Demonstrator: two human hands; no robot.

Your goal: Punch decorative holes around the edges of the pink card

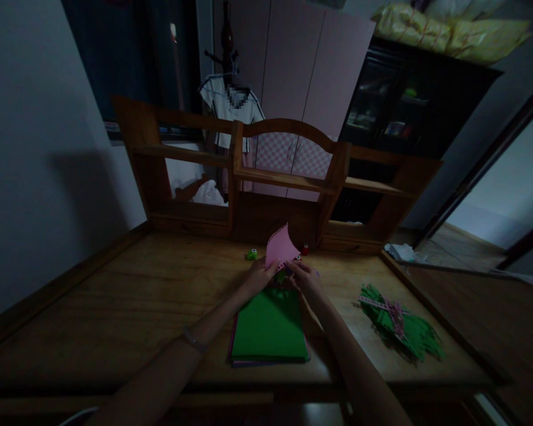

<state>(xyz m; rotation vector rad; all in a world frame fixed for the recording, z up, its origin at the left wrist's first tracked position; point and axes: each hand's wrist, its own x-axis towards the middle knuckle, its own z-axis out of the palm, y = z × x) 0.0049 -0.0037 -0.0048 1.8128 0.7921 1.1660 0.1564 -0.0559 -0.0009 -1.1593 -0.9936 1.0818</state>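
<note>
My left hand [265, 275] pinches a sheet of pink paper [281, 245] by its lower left part. The sheet is held up above the desk, curved, with a row of small cut-outs along its left and lower edges. At the paper's lower right corner, my right hand [305, 278] has its fingers closed around something small and dark that I cannot make out. Below both hands lies a stack of coloured sheets [269, 325] with green on top. A small green craft punch or toy [251, 254] stands left of the paper, and a small red one [305, 249] stands behind it.
On the right of the wooden desk [160, 307] lies a pile of green paper strips [400, 325] with pink punched strips across it. A wooden shelf unit [288, 177] rises along the desk's back edge. The wall [48, 177] borders the left side. The room is dim.
</note>
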